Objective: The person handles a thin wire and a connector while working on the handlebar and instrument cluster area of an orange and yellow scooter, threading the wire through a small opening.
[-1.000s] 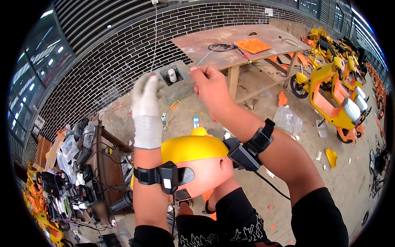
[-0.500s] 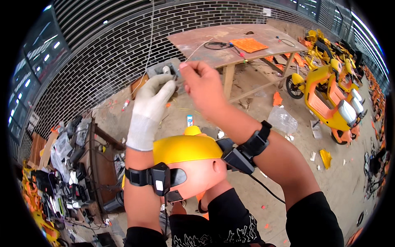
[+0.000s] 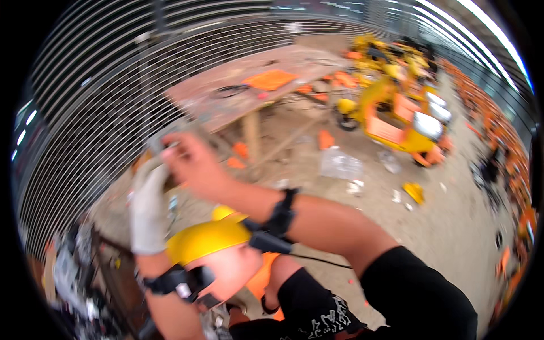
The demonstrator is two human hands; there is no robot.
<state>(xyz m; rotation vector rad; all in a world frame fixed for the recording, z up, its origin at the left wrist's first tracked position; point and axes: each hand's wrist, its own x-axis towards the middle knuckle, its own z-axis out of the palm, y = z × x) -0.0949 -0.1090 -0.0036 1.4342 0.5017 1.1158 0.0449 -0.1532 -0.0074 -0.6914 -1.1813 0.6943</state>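
Note:
My left hand (image 3: 150,190), in a white knitted glove, is raised in front of me, its fingers closed near those of my bare right hand (image 3: 195,164). The right fingers are curled together at the left fingertips. Motion blurs whatever small thing is between them, so I cannot make it out. Below my forearms, a rounded yellow and pale orange plastic body (image 3: 209,241) stands close to my legs. A grey box-like thing (image 3: 170,133) shows just behind the hands, partly hidden by them. Each wrist carries a black strapped-on device.
A worn wooden table (image 3: 226,68) stands ahead, with an orange sheet (image 3: 271,80) and a dark cable coil (image 3: 231,90) on it. Yellow-orange scooters (image 3: 391,122) stand to the right. A clear plastic bag (image 3: 341,163) lies on the floor. Cluttered parts (image 3: 76,272) are piled at lower left.
The view has swung to the right, so the table, scooters and my hands appear farther left. My right hand now overlaps the left fingertips more closely. The picture has become blurred.

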